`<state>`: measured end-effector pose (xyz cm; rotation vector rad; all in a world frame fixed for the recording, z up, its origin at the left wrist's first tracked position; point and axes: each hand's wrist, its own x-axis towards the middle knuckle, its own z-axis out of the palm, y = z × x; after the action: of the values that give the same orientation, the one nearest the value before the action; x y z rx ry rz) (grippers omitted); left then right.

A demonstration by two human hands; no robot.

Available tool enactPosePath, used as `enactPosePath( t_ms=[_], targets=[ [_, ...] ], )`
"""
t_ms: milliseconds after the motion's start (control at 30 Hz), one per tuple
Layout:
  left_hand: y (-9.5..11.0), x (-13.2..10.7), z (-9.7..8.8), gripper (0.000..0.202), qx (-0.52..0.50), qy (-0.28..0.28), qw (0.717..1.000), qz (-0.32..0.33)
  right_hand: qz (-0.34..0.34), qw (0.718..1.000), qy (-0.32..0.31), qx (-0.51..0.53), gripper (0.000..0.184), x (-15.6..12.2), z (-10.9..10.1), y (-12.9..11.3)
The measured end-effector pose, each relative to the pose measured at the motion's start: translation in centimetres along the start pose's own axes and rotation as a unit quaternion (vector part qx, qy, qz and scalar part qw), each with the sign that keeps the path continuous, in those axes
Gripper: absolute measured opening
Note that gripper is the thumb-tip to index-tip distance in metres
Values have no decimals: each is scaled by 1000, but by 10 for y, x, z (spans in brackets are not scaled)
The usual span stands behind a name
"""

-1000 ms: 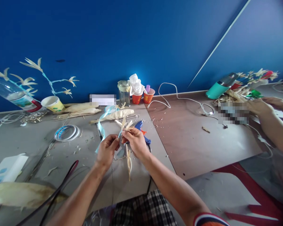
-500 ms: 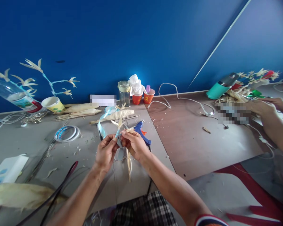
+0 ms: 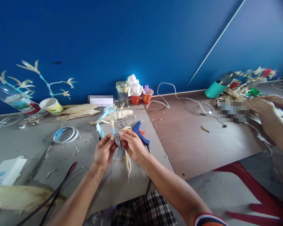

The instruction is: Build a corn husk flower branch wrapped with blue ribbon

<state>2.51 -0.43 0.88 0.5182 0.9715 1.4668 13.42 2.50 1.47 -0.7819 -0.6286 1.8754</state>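
Note:
My left hand (image 3: 104,151) and my right hand (image 3: 132,144) meet over the grey tabletop (image 3: 85,150). Both pinch a small sprig of dried husk petals (image 3: 119,127) wrapped with light blue ribbon (image 3: 101,121). The ribbon runs back from the sprig toward a husk roll (image 3: 119,115). A long husk strip (image 3: 128,163) hangs down below my right hand. A blue glue gun (image 3: 140,133) lies just behind my right hand.
Ribbon spool rings (image 3: 65,134) lie at left, with a plastic bottle (image 3: 16,100), a yellow cup (image 3: 51,105) and a husk-flower branch (image 3: 46,82). A jar (image 3: 122,91) and red cups (image 3: 142,96) stand by the blue wall. Another person's arm (image 3: 271,122) works at right near a teal flask (image 3: 218,85).
The sprig's husk tips have turned from upright toward the left between my fingers. Both hands have shifted slightly up and left, still pinching it.

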Motion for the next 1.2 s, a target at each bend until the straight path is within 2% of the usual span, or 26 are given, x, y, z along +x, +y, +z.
enactPosePath(
  t_ms=[67, 133, 233, 300, 433, 567, 633, 733, 833, 933, 1067, 1133, 1200],
  targets=[
    [1, 2, -2, 21, 4, 8, 1000, 4, -47, 998, 24, -35, 22, -2, 0, -1],
    [2, 4, -4, 22, 11, 27, 1000, 10, -126, 986, 72, -87, 29, -5, 0, -2],
    [1, 5, -7, 23, 25, 47, 998, 23, -250, 944, 116, -183, 34, -11, 0, -3],
    [-1, 6, -8, 23, 40, 42, 998, 39, -298, 917, 105, -244, 28, -14, 0, -3],
    [-7, 4, -11, 18, 122, 27, 988, 87, -297, 896, 44, -327, 17, -16, 1, -2],
    [-11, 1, -10, 15, 237, 34, 960, 141, -297, 887, 34, -352, 11, -16, 2, -1],
    [-10, -1, -8, 13, 276, 47, 947, 159, -324, 870, 36, -370, 10, -15, 0, -2],
    [-6, -4, -4, 10, 309, 67, 930, 186, -403, 816, 25, -414, 8, -16, -2, -2],
    [-1, -6, -2, 9, 339, 82, 913, 211, -478, 754, -17, -449, 16, -17, -4, -2],
    [1, -6, -3, 12, 359, 79, 902, 227, -518, 703, -40, -486, 19, -18, -5, 0],
    [2, -6, -6, 19, 352, 66, 906, 228, -541, 652, -64, -528, 19, -17, -7, 5],
    [3, -7, -6, 20, 340, 63, 911, 226, -531, 648, -72, -541, 21, -17, -6, 7],
    [4, -7, -5, 17, 309, 59, 926, 208, -500, 679, -62, -534, 25, -19, -5, 7]
  ],
)
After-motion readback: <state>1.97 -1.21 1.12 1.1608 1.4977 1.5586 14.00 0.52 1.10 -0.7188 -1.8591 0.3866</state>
